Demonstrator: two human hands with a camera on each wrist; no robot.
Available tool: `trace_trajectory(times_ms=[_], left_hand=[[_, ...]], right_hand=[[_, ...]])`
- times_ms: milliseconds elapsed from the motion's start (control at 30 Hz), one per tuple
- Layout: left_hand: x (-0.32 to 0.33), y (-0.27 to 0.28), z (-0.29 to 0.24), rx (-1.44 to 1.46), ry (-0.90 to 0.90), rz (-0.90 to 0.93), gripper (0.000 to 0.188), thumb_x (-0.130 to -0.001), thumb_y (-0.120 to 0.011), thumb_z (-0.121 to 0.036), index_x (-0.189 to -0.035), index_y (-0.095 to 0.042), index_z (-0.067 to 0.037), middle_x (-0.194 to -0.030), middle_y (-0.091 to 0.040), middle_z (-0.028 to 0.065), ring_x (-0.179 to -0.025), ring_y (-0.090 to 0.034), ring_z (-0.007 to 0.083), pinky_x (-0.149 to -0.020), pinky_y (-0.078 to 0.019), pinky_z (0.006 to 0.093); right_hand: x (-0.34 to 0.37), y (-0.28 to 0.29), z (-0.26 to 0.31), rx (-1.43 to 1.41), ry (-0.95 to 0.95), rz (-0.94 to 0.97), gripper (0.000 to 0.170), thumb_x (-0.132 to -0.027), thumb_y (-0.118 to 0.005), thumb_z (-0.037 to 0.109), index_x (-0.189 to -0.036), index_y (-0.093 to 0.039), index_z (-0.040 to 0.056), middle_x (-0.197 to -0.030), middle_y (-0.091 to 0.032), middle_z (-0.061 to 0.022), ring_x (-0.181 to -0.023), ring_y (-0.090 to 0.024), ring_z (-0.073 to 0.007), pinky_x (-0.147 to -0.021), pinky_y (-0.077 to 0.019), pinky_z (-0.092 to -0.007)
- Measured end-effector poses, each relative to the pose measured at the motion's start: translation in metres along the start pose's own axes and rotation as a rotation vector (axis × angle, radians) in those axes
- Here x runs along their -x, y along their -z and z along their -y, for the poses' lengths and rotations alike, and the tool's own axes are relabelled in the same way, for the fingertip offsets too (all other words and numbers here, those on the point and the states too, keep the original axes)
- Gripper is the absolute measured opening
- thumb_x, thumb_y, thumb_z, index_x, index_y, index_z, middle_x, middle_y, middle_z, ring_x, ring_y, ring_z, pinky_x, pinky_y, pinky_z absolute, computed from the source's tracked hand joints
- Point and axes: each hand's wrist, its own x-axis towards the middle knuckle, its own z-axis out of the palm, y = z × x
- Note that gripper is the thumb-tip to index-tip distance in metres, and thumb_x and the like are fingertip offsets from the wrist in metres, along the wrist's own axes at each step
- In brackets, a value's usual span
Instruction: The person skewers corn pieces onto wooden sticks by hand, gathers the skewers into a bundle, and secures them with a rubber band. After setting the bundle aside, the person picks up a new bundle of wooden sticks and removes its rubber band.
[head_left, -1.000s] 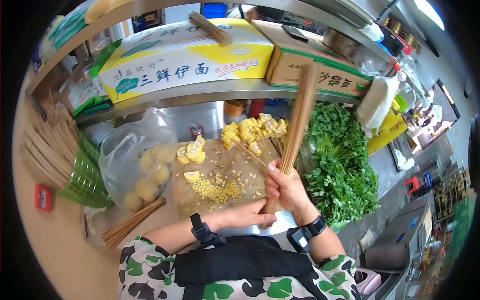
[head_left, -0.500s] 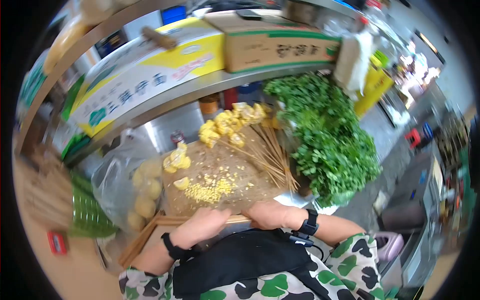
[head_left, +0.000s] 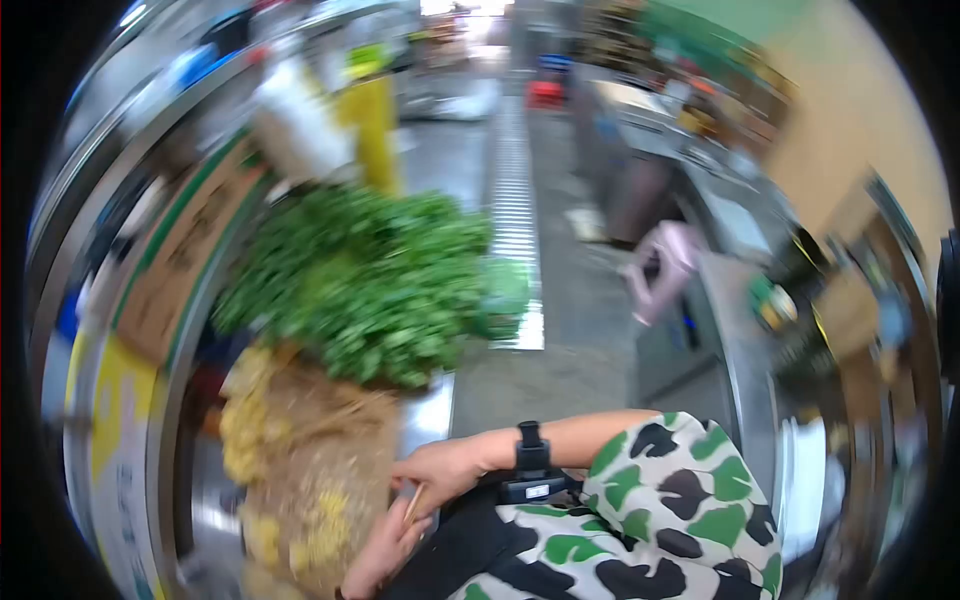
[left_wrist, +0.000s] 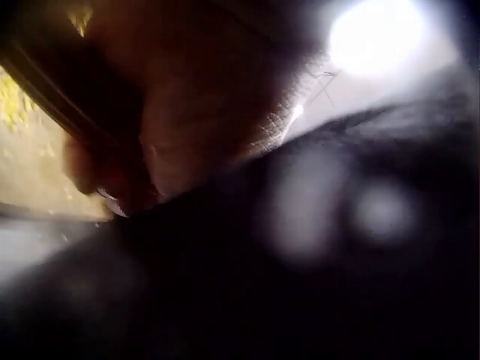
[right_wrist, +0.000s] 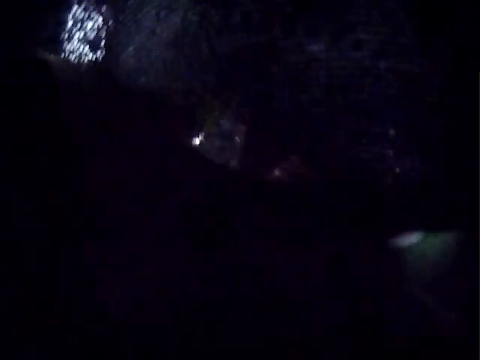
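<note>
Low in the head view, a bundle of wooden skewers (head_left: 413, 503) runs between my hands, close to the black apron. My right hand (head_left: 447, 472) grips it at the upper end. The left hand (head_left: 380, 555) is curled round it lower down, partly cut off by the frame edge. In the left wrist view, the skewers (left_wrist: 64, 94) pass dark and blurred beside the left hand (left_wrist: 195, 112). Beside the hands is a wooden cutting board (head_left: 370, 450) with loose corn kernels (head_left: 325, 525) on it. The right wrist view is almost black.
Corn pieces (head_left: 250, 420) line the board's far side, near loose skewers (head_left: 345, 415). A big heap of leafy greens (head_left: 370, 280) stands beyond the board. Cardboard box (head_left: 190, 250) sits on the shelf at left. A pink appliance (head_left: 665, 265) is across the aisle.
The head view has swung far to the right, towards the aisle. The skewer bundle went from upright to low in front of the apron, with both hands on it.
</note>
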Motion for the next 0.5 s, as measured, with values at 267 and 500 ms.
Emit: trace_trajectory(times_ms=[267,500], left_hand=[[-0.048,-0.032,-0.071,0.467,0.22,0.284,0.013,-0.091,-0.054,-0.015,-0.101,-0.05,-0.007,-0.071,-0.047,-0.0041,-0.06,-0.042,0.0054,-0.052,-0.0355,0.0205],[-0.091,-0.029,-0.06,0.416,0.312,0.089,0.03,-0.093,-0.051,-0.018,-0.121,-0.046,-0.007,-0.085,-0.054,0.001,-0.071,-0.051,0.0089,-0.058,-0.0411,0.0227]], right_hand=[[0.084,-0.027,-0.05,-1.013,-0.127,-0.313,0.035,-0.091,-0.053,0.039,-0.106,-0.054,0.0065,-0.094,-0.055,-0.001,-0.091,-0.05,-0.0098,-0.078,-0.0439,-0.0266],[0.305,-0.006,-0.207,-0.806,-0.466,-1.127,0.021,-0.089,-0.059,0.028,-0.099,-0.058,0.0094,-0.089,-0.062,-0.0017,-0.083,-0.057,-0.0081,-0.071,-0.0479,-0.0247]])
